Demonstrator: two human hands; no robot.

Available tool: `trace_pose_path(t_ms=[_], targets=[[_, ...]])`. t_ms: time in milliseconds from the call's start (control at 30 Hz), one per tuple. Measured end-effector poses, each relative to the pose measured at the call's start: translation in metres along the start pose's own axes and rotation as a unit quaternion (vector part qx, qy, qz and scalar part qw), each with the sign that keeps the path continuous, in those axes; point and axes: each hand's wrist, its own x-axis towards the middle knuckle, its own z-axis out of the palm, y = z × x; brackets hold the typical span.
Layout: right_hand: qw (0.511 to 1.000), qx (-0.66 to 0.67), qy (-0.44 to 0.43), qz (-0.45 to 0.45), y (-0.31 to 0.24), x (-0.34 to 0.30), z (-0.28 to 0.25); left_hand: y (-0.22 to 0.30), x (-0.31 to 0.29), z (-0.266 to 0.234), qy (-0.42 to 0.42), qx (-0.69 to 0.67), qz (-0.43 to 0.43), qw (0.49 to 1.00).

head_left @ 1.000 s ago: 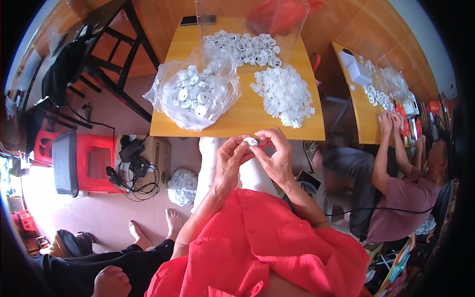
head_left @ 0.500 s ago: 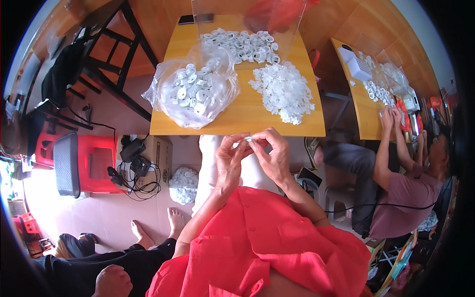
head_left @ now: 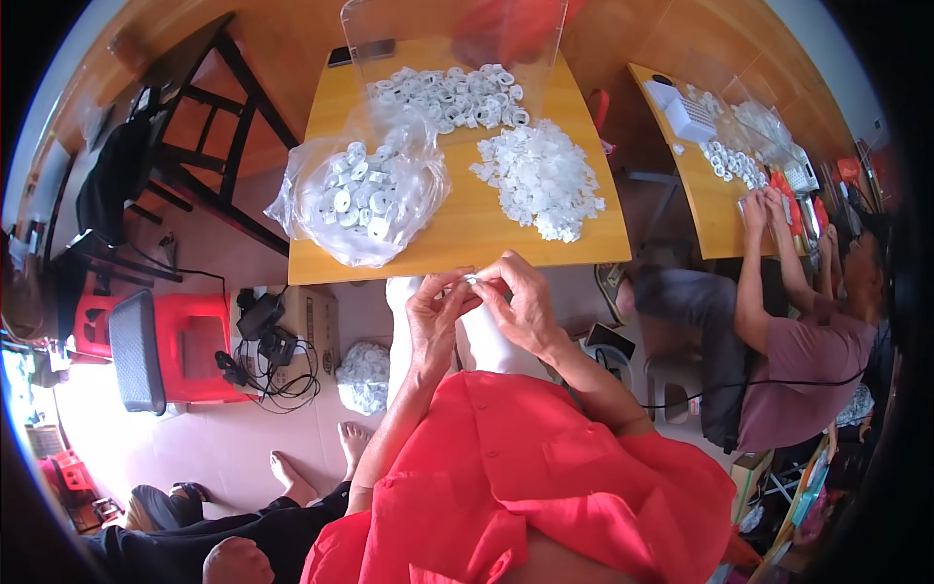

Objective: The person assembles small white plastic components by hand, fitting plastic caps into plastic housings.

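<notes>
My left hand and my right hand meet just in front of the table's near edge, above my lap. Between their fingertips they pinch a small white plastic part, mostly covered by the fingers. On the wooden table beyond them, a clear plastic bag lies open at the left with round white plastic parts in it. A heap of small translucent white pieces spreads to the right. Farther back lies a pile of white ring-shaped parts.
A clear upright panel stands at the table's back, near a dark phone. On the left are a red stool and a cardboard box with black cables. Another person works at a second table on the right.
The whole view has shifted and tilted slightly, so the tables appear a little to the left. Both hands still pinch the small white part together.
</notes>
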Motion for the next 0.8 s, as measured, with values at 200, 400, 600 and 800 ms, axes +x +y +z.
trace_pose_path(t_ms=[200, 400, 600, 800], targets=[[0.977, 0.164, -0.036, 0.135, 0.011, 0.001, -0.005, 0.008, 0.004, -0.003, -0.041, 0.029, -0.007, 0.999], [0.966, 0.206, -0.01, 0.156, 0.013, 0.004, -0.003, 0.008, 0.002, 0.001, 0.003, -0.055, -0.076, 0.996], [0.984, 0.125, -0.006, 0.126, 0.004, 0.004, -0.004, 0.007, 0.0, 0.002, 0.01, -0.056, -0.097, 0.994], [0.997, 0.039, -0.015, 0.065, 0.0, 0.008, -0.008, 0.01, 0.001, -0.004, -0.015, -0.091, -0.124, 0.988]])
